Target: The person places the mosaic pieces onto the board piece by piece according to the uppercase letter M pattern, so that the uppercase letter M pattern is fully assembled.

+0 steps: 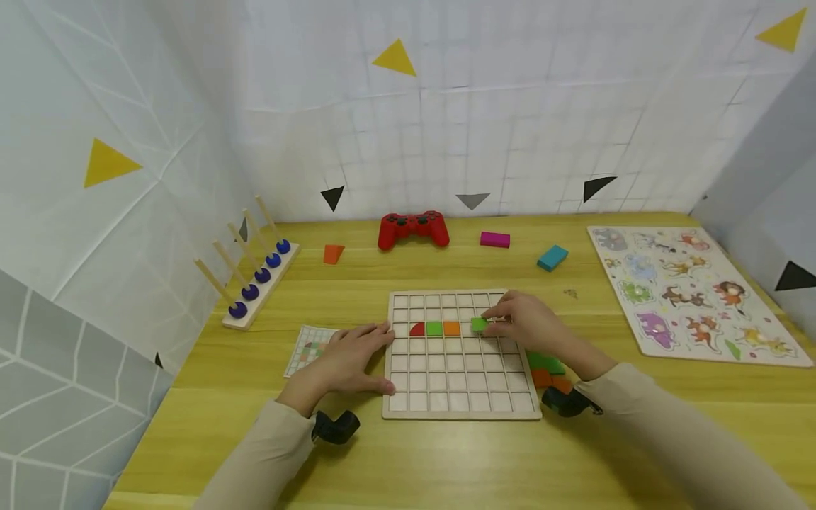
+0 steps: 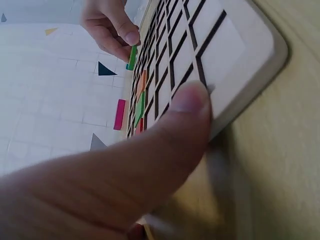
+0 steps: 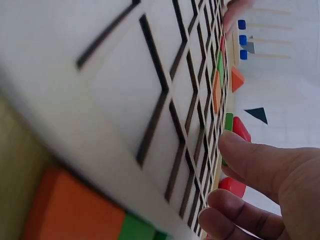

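A pale wooden grid board (image 1: 462, 413) lies flat on the table. In its second row sit a red quarter-round tile (image 1: 417, 329), a green square tile (image 1: 434, 329) and an orange square tile (image 1: 451, 328). Just right of these, my right hand (image 1: 534, 327) pinches another green tile (image 1: 479, 325) between thumb and fingers, at the board's surface. My left hand (image 1: 349, 360) rests along the board's left edge with fingers spread; in the left wrist view its thumb (image 2: 187, 107) presses the rim. Partly beneath that hand lies a printed pattern card (image 1: 304, 350).
Loose green (image 1: 547, 364) and orange tiles (image 1: 542, 377) lie by the board's right side, partly behind my right wrist. Farther back are a red game controller (image 1: 414, 229), a magenta block (image 1: 494, 239), a blue block (image 1: 552, 258), an orange wedge (image 1: 333, 254), a peg stand (image 1: 261, 287) and an animal puzzle (image 1: 695, 294).
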Motion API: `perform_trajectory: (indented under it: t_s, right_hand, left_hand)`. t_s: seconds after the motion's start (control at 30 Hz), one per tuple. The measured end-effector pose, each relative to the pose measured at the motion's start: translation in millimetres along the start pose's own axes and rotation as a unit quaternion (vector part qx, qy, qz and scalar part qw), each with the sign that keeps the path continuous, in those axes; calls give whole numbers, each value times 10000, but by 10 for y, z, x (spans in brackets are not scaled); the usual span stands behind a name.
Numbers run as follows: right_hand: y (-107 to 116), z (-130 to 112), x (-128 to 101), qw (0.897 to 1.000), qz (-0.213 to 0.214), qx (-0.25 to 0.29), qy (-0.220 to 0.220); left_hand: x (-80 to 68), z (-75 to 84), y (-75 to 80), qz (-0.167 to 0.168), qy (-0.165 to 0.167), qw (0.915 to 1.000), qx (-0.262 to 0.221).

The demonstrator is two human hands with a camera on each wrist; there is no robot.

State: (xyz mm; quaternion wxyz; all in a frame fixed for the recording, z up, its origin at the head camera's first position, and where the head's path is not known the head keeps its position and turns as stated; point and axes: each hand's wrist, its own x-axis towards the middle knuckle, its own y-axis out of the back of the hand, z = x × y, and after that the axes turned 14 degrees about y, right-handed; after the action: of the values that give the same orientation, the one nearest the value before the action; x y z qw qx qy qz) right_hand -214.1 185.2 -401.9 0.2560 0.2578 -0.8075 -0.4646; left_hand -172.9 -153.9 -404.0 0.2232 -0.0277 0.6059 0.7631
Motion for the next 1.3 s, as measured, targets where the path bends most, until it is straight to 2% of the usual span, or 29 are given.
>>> perform_trajectory:
  t_s: [0.23, 0.6, 0.87, 1.17, 1.3]
  right_hand:
    - [-95, -26, 83, 9997, -41, -55, 221]
    - [-133, -62, 108, 9999, 67, -6, 101]
    - [-122, -82, 99, 9997, 136, -57, 185]
    - [-141, -73, 98, 9998, 56, -129, 127]
    - [-141, -56, 70, 9997, 217, -83, 86]
  left_hand:
    - [-4, -5, -8, 24, 2, 10000, -8]
    - [-16, -20, -29, 109, -61, 9999, -37]
    - [-12, -24, -31, 140, -83, 9999, -29]
    - [-30, -16, -21, 99, -46, 9999, -64]
    - [-21, -19, -31, 89, -23, 9999, -68]
